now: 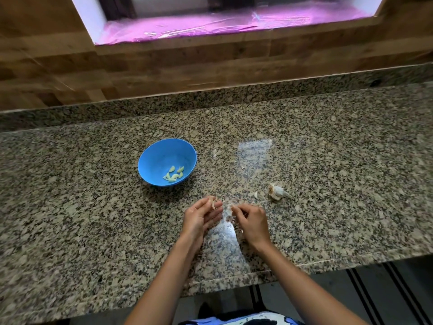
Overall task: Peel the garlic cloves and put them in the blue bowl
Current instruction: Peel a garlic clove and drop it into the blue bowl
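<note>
Speckled granite countertop point(93, 219) runs under a wood-panelled wall; on it the round blue plastic bowl point(166, 162) holds several pale peeled cloves point(173, 174), up and to the left of both hands, nearer the left; the left hand point(201, 215) pinches a half-skinned garlic clove point(212, 202) at its fingertips, palm turned inward; the right hand point(250, 221), knuckles up, pinches a papery white skin scrap point(229, 211) just beside it; the broken garlic head point(277, 192) and one loose clove point(256, 195) lie to the right.

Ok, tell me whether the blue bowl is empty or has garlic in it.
Not empty. The blue bowl stands upright on the counter with a few peeled cloves lying at its bottom.
</note>
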`<state>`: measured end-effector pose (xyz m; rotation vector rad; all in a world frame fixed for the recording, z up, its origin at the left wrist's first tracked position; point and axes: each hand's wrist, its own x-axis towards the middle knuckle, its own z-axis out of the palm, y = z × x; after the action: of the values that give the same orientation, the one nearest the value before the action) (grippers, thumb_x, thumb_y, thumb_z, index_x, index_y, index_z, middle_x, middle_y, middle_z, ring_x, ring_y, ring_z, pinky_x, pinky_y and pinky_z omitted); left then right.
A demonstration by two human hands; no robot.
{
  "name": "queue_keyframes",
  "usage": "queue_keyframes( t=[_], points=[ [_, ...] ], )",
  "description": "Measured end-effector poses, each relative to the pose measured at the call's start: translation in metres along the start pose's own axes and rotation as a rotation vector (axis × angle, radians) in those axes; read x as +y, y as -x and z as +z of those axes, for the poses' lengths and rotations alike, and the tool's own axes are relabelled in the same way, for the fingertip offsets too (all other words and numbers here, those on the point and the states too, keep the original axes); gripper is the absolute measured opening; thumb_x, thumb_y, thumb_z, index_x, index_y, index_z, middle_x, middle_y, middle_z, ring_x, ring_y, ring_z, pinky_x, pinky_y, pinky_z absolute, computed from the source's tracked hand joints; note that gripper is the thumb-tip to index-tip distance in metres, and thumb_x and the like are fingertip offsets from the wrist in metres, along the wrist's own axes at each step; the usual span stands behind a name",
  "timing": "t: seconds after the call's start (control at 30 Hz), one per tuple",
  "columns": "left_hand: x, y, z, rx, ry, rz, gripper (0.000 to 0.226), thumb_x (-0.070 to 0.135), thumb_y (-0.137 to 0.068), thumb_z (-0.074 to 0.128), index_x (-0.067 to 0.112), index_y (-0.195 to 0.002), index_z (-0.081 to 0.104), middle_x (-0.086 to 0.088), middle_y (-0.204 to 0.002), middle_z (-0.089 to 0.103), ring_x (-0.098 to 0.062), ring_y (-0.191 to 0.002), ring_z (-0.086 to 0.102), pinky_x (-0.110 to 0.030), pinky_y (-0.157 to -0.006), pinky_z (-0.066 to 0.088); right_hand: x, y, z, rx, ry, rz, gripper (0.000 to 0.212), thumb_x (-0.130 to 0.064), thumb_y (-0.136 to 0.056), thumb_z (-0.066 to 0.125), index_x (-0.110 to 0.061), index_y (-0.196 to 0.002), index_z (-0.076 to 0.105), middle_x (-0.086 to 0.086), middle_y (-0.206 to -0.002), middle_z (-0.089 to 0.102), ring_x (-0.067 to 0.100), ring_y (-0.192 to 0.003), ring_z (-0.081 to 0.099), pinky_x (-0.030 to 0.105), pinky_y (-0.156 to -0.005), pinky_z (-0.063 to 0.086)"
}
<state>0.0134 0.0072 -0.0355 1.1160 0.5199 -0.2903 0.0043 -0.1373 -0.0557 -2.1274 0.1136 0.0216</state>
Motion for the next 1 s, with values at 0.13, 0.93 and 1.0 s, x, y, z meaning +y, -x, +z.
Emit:
queue_keyframes(
  t=[0.13, 0.93, 1.0],
  points=[
    [-0.002, 0.005, 0.005, 0.03, -0.218, 0.101, 0.013, 0.012, -0.094, 0.052, 0.014, -0.104, 0.061, -0.006, -0.1, 0.069, -0.02, -0.09, 0.066, -0.029, -0.077, 0.055, -0.001, -0.001, 0.002, -0.054, 0.064, 0.051, 0.021, -0.03, -0.088, 0.061, -0.012, -0.082, 0.069, -0.003, -0.063, 0.062, 0.01, -0.052, 0.052, 0.022, -0.053, 0.047],
    [0.01, 0.002, -0.003, -0.07, -0.388, 0.324, 0.017, 0.008, -0.08, 0.067, -0.007, -0.089, 0.069, -0.014, -0.078, 0.068, -0.011, -0.069, 0.062, -0.019, -0.064, 0.052, -0.037, -0.004, -0.016, -0.353, -0.653, 0.433, 0.012, -0.008, -0.088, 0.058, -0.001, -0.086, 0.068, 0.007, -0.065, 0.064, 0.014, -0.052, 0.054, 0.019, -0.043, 0.042],
    [0.01, 0.001, -0.003, -0.097, -0.345, 0.326, 0.028, 0.018, -0.075, 0.069, -0.006, -0.089, 0.069, -0.026, -0.087, 0.066, -0.022, -0.076, 0.06, -0.03, -0.073, 0.052, -0.046, -0.001, -0.018, -0.428, -1.011, 0.725, 0.014, 0.0, -0.089, 0.051, 0.004, -0.081, 0.062, 0.006, -0.059, 0.059, 0.008, -0.044, 0.051, 0.012, -0.037, 0.039]
  ],
)
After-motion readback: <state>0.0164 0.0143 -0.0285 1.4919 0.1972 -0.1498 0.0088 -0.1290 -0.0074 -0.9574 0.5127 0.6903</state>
